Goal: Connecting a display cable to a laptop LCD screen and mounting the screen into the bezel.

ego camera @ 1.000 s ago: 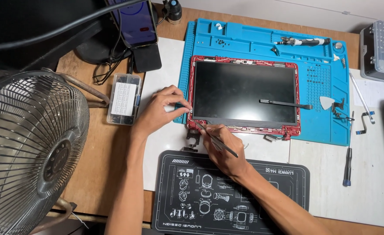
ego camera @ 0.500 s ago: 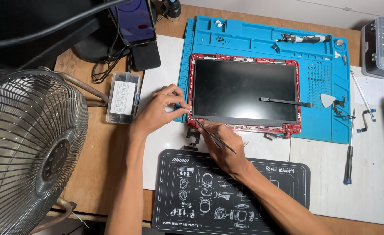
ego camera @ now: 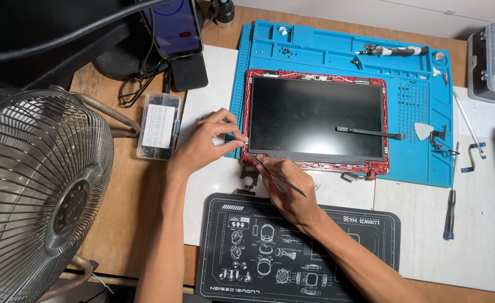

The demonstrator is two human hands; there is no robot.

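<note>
The left hand [ego camera: 208, 140] pinches the lower-left corner of a laptop display panel [ego camera: 316, 116] seated in its red lid shell [ego camera: 374, 166], fingertips closed on the edge. The right hand [ego camera: 284, 182], just to the right of the left, grips thin metal tweezers [ego camera: 278, 175] like a pen, their tip pushed in at the same corner; whether it sits under the glass or against the shell cannot be told from this height.

The panel is thin, glossy, dark and rigid, so prying at one corner could crack it or mark the surface if the steel tip slips. Fine wires run along the shell's rim near the fingers and could be nicked. A flat black pry tool [ego camera: 370, 133] lies loose on the screen beyond the right hand and could slide off if the panel tilts.

The shell rests on a blue silicone work mat [ego camera: 416, 168] with moulded trays, soft and grippy. A black printed mat [ego camera: 348, 235] lies under the right wrist.
</note>
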